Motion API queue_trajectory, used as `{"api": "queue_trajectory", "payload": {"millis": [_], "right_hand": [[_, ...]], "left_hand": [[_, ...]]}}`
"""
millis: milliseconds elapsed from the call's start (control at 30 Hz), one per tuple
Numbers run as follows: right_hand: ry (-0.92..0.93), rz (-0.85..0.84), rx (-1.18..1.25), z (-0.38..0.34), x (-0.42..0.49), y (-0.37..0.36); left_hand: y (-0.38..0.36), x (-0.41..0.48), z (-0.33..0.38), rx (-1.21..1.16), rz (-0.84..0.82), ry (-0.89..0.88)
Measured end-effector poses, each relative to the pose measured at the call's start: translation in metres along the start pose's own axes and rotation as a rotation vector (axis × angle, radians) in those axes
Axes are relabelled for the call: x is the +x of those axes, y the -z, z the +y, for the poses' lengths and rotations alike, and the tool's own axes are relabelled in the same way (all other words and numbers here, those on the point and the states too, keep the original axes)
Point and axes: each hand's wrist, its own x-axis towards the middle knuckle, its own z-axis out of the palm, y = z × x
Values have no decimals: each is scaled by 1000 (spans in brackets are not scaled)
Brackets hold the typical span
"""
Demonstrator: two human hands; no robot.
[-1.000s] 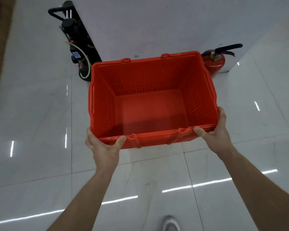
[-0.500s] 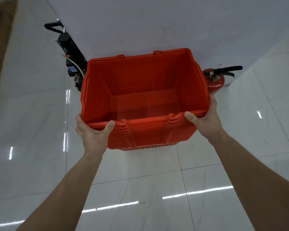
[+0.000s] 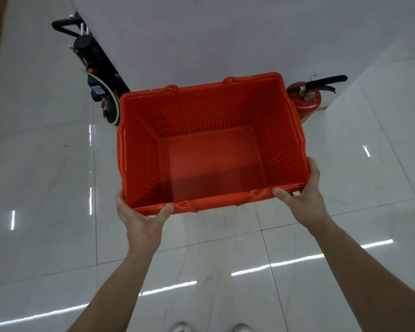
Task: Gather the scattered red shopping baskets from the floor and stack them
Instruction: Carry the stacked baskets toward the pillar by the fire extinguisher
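White glossy floor tiles [image 3: 46, 164] fill most of the view, with long light reflections on them. A plain white wall [image 3: 201, 32] meets the floor from 11 to 1 o'clock.

At the centre is the red shopping basket [image 3: 201, 111], open side up, with nothing inside. Its side walls are perforated and its bottom is smooth. On its 9 o'clock side several rim edges show one under another, so it seems to sit in other baskets of the same kind. Whether it already rests fully on them, I cannot tell.

Both bare forearms reach in from 6 o'clock. The left hand [image 3: 141, 219] grips the basket's near corner at 7 o'clock, thumb [image 3: 165, 210] pressed on top of the rim and fingers wrapped under it. The right hand [image 3: 302, 200] grips the near corner at 4 o'clock in the same way, thumb [image 3: 282, 194] on the rim.

A black hand trolley [image 3: 98, 65] leans on the wall at 11 o'clock, just beside the basket's far corner. A red fire extinguisher [image 3: 307, 101] stands at 2 o'clock, partly hidden by the basket. Two light shoe tips [image 3: 182, 327] show at 6 o'clock.
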Motion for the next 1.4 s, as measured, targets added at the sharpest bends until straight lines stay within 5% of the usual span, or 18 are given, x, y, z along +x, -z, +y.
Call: {"api": "queue_trajectory", "payload": {"millis": [867,1100,1400], "right_hand": [[145,187,111,127,-2,-61],[211,278,248,162,28,-88],[301,299,288,157,102,-96]], "left_hand": [[-21,0,-139,-86,-64,-74],[-54,24,-156,-288,26,-172],[-92,77,-140,-269,132,-281]]}}
